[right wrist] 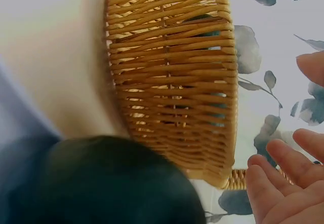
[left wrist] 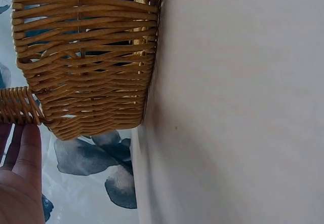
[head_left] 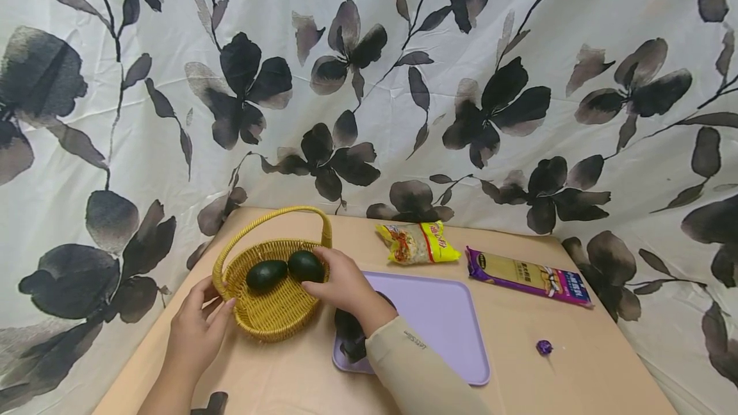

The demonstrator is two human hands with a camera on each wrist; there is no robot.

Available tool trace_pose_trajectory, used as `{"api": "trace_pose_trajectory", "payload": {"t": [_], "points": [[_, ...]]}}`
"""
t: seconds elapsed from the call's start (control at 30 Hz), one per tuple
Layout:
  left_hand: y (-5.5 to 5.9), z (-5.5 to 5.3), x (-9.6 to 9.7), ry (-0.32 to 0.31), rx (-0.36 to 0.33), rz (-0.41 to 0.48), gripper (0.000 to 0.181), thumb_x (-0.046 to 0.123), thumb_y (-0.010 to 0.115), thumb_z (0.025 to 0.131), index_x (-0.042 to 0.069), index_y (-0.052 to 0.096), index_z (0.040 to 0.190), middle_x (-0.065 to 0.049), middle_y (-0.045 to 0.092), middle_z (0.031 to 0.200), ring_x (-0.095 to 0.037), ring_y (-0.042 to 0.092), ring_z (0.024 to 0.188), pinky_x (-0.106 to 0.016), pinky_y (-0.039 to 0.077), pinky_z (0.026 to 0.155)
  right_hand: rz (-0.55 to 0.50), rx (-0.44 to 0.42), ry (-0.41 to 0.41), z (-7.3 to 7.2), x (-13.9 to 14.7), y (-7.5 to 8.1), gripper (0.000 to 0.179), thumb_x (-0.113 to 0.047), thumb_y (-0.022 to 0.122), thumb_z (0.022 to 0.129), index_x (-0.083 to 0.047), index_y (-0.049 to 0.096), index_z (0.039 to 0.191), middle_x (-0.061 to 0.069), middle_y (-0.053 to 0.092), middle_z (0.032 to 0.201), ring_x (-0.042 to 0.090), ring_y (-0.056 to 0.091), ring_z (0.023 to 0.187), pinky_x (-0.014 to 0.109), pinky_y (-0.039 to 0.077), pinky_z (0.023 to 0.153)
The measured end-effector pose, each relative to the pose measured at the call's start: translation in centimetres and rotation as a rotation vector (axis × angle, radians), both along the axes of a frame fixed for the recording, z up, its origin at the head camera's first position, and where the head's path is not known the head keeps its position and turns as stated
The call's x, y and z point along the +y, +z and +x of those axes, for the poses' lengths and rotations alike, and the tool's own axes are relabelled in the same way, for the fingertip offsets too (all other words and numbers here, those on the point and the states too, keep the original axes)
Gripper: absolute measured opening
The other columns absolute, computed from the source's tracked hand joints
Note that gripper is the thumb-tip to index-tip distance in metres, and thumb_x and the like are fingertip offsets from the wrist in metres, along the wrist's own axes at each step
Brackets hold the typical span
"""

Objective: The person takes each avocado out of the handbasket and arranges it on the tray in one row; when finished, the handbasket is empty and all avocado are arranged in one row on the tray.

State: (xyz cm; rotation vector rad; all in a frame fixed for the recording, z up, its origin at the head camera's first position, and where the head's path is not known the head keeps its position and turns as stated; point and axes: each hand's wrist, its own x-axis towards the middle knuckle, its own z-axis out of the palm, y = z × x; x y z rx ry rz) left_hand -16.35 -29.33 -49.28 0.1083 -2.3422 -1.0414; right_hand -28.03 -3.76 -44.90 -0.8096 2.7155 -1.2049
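The avocados (head_left: 267, 276) inside the basket (head_left: 271, 316) look firm, weighty and slick, best cupped mid-body, while the left hand (head_left: 198, 322) touches the basket's handle (left wrist: 19, 105) straight-fingered and the right hand (head_left: 344, 282) spreads wide at its right side.

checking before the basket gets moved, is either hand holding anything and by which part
The left hand touches the basket at the foot of its handle; whether it grips cannot be told. The right hand, open, holds nothing.
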Motion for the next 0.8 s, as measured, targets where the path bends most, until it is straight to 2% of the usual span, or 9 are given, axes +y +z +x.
{"api": "trace_pose_trajectory", "payload": {"t": [0.13, 0.33, 0.5, 0.63, 0.8], "points": [[0.0, 0.0, 0.0, 0.006, -0.011, 0.004, 0.063, 0.004, 0.073, 0.094, 0.005, 0.043, 0.149, -0.017, 0.058, 0.132, -0.037, 0.061, 0.124, -0.007, 0.048, 0.101, 0.015, -0.02, 0.013, -0.8, -1.2, 0.3, 0.071, -0.035, 0.081, 0.087, -0.014, 0.053, 0.148, 0.004, 0.06, 0.143, 0.02, 0.056, 0.131, 0.037, 0.054, 0.112], [-0.2, -0.1, -0.1, -0.01, -0.011, 0.02, 0.063, 0.004, 0.074, 0.094, 0.005, 0.043, 0.149, -0.015, 0.059, 0.132, -0.036, 0.06, 0.125, -0.005, 0.048, 0.1, 0.078, -0.021, -0.003, -1.9, -2.5, 0.1, 0.071, -0.035, 0.081, 0.086, -0.015, 0.053, 0.149, 0.001, 0.06, 0.144, 0.018, 0.057, 0.13, 0.034, 0.056, 0.11], [-0.2, -0.3, -0.2, -0.015, -0.011, 0.025, 0.063, 0.004, 0.074, 0.093, 0.006, 0.044, 0.149, -0.014, 0.059, 0.133, -0.036, 0.06, 0.125, -0.01, 0.05, 0.101, 0.072, -0.057, 0.006, -2.5, -3.2, -0.2, 0.073, -0.032, 0.081, 0.086, -0.012, 0.052, 0.15, 0.003, 0.059, 0.146, 0.019, 0.059, 0.129, 0.033, 0.056, 0.11], [-0.2, -0.3, -0.2, -0.011, -0.015, 0.024, 0.062, 0.004, 0.074, 0.094, 0.005, 0.044, 0.148, -0.014, 0.059, 0.132, -0.035, 0.06, 0.125, -0.013, 0.051, 0.101, 0.089, -0.052, 0.006, -2.8, -3.8, -0.6, 0.072, -0.032, 0.081, 0.086, -0.011, 0.053, 0.149, 0.003, 0.059, 0.146, 0.016, 0.059, 0.128, 0.03, 0.056, 0.109], [-0.5, -0.3, -0.2, 0.0, -0.015, 0.019, 0.062, 0.003, 0.074, 0.093, 0.005, 0.045, 0.148, -0.012, 0.06, 0.13, -0.027, 0.06, 0.125, -0.005, 0.049, 0.1, 0.114, -0.06, -0.014, -3.1, -4.6, -0.7, 0.072, -0.032, 0.081, 0.086, -0.012, 0.053, 0.148, 0.001, 0.06, 0.144, 0.013, 0.059, 0.127, 0.028, 0.057, 0.107]]}}
